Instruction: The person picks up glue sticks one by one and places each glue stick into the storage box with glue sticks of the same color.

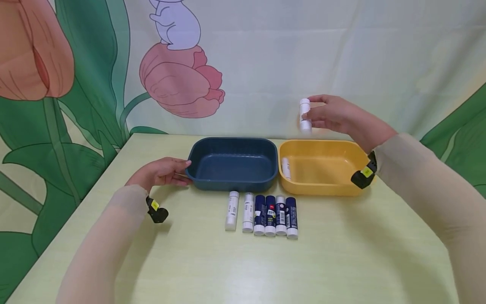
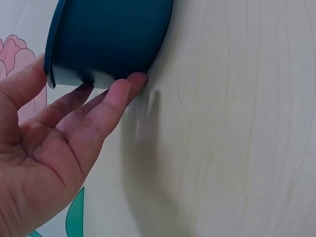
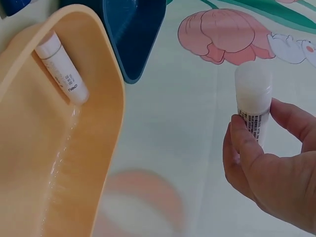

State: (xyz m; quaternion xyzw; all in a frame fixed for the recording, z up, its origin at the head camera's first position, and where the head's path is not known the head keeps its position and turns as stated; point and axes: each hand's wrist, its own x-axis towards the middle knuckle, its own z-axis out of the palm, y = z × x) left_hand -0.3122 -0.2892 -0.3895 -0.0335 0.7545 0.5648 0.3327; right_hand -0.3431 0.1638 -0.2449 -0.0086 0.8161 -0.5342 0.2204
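My right hand (image 1: 334, 113) pinches a white glue stick (image 1: 305, 115) between thumb and fingers, upright above the back of the yellow bin (image 1: 322, 190). In the right wrist view its barcode label shows between the fingers. Another white glue stick (image 3: 63, 69) leans in the yellow bin's left end. My left hand (image 1: 163, 172) touches the left end of the dark blue bin (image 1: 233, 185). In the left wrist view, the thumb meets the rim and the extended fingers rest against the outer wall. Nothing lies inside the blue bin.
In front of the bins lie two white glue sticks (image 1: 232, 211) and several navy glue sticks (image 1: 270, 215) with white ends, roughly in a row. The bins stand side by side near the table's (image 1: 243, 270) back edge. A curtain (image 1: 265, 63) with printed flowers hangs behind.
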